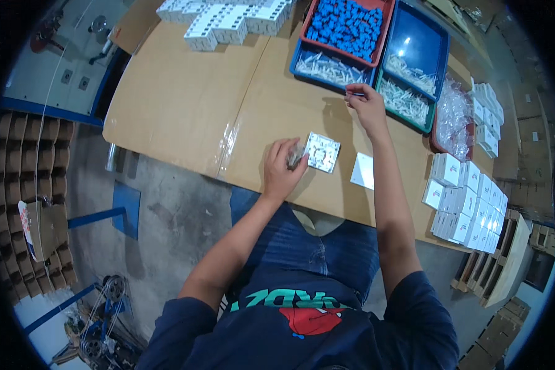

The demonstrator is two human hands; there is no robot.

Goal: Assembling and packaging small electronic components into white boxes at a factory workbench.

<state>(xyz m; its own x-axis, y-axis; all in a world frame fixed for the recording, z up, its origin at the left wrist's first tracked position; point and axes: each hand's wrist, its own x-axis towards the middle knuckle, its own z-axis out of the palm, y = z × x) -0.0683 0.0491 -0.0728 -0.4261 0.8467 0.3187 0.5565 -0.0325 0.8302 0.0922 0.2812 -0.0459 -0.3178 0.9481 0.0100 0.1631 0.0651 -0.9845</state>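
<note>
My left hand (279,171) rests low over the cardboard-covered table, fingers curled round a small, crinkled, see-through piece (296,156) that looks like a plastic bag. Right beside it lies a square white panel (322,152) with metal and moulded fittings on its upward side. A plain white square plate (362,171) lies further right, partly hidden by my right forearm. My right hand (370,111) is raised in front of the trays, thumb and fingertips pinched together. Whatever may be between those fingertips is too small to make out.
A red tray of blue pieces (344,28) overlaps a blue tray of small white pieces (328,69). Another blue tray (438,46) and a green tray (413,117) hold white pieces. Clear bags (455,117) and stacked white boxes (465,200) stand right; white blocks (228,24) lie far left.
</note>
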